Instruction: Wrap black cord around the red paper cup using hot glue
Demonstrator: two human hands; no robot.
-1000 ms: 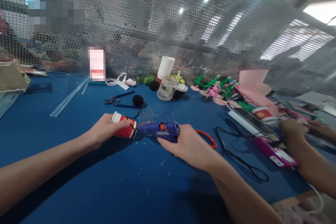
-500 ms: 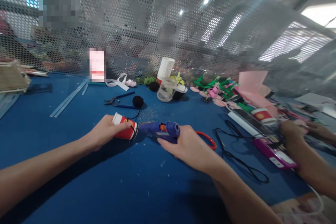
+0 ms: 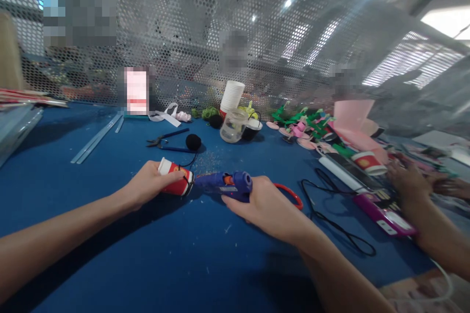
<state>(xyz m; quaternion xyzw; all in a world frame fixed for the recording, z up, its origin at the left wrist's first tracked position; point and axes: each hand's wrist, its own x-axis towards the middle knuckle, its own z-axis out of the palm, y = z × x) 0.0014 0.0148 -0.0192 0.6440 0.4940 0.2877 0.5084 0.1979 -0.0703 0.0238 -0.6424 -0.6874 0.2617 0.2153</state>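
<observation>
My left hand (image 3: 147, 187) is closed round a red and white paper cup (image 3: 176, 181) that lies on its side on the blue table (image 3: 154, 254). A thin black cord runs from the cup's end to a black pompom (image 3: 193, 142) further back. My right hand (image 3: 270, 205) grips a blue glue gun (image 3: 229, 184), its nozzle pointing left and touching the cup's end. A red ring (image 3: 292, 193) lies just behind my right hand.
Black pliers (image 3: 165, 140), a clear jar (image 3: 233, 126), stacked white cups (image 3: 232, 95) and green and pink craft pieces (image 3: 304, 122) lie towards the mesh wall. Another person's hands (image 3: 407, 181) work at the right near a purple box (image 3: 384, 212) and black cable (image 3: 334, 222).
My hands, the cup and the glue gun have stayed almost still. The other person's hands at the right have shifted slightly, and the object at the far left edge has gone from view.
</observation>
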